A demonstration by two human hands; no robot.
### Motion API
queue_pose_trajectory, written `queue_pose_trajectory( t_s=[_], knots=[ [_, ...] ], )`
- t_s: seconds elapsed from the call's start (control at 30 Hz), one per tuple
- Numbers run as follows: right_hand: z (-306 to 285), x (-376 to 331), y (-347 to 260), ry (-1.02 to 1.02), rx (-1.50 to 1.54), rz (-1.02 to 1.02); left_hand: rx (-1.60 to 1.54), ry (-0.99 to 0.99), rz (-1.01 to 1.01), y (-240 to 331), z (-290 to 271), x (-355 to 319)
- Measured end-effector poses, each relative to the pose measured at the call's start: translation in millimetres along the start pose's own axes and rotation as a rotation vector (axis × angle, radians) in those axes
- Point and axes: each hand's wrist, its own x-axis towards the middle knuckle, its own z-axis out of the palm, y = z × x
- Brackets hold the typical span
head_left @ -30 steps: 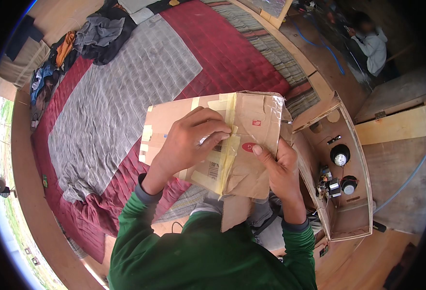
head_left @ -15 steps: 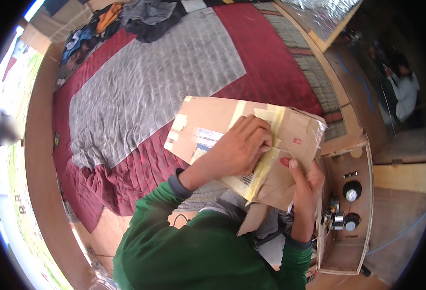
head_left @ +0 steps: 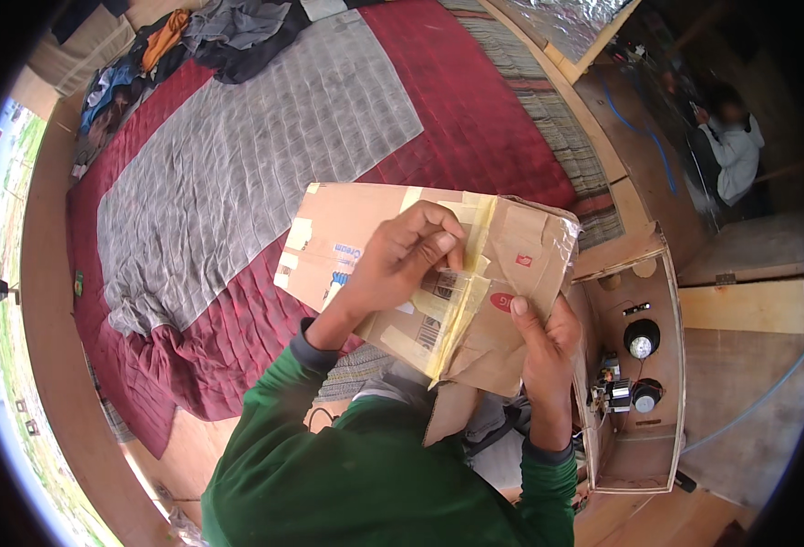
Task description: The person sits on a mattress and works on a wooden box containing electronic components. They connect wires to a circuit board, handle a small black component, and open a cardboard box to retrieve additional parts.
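Observation:
A flat brown cardboard box [head_left: 534, 246] is held tilted over my lap, with strips of yellowish tape [head_left: 478, 242] across it and a loose flap [head_left: 450, 412] hanging from its near edge. My left hand [head_left: 411, 260] is over the taped middle of the cardboard, thumb and fingers drawn together in a pinch. What lies between those fingertips is too small to make out. At the cardboard's right edge, my right hand [head_left: 548, 342] grips it, thumb on the top face and the other fingers partly hidden.
A red and grey quilt [head_left: 265, 155] covers the bedding ahead, with piled clothes [head_left: 238, 32] at its far left. To my right stands an open wooden box [head_left: 671, 365] holding round speaker-like parts and electronics. Another person [head_left: 735, 150] sits at the far right.
My left hand has turned and its fingers have lifted, so its thumb now shows. My right hand still grips the edge. The whole view has shifted slightly.

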Motion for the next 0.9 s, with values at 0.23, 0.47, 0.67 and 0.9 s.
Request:
queue_pose_trajectory(
  t_s=[0.23, 0.47, 0.67, 0.9],
  knots=[
    [2, 2, -4, -0.004, -0.011, -0.030, 0.133, -0.012, -0.043, 10, -8, -4],
    [0, 3, -2, -0.010, 0.008, -0.004, 0.520, 0.041, 0.092, 16, -2, -10],
    [0, 4, -1, -0.002, 0.016, -0.019, 0.437, 0.050, 0.020, 5, 2, -14],
    [-3, 11, 4, -0.012, -0.022, -0.014, 0.369, -0.021, 0.054, -5, -8, -11]
  ],
)
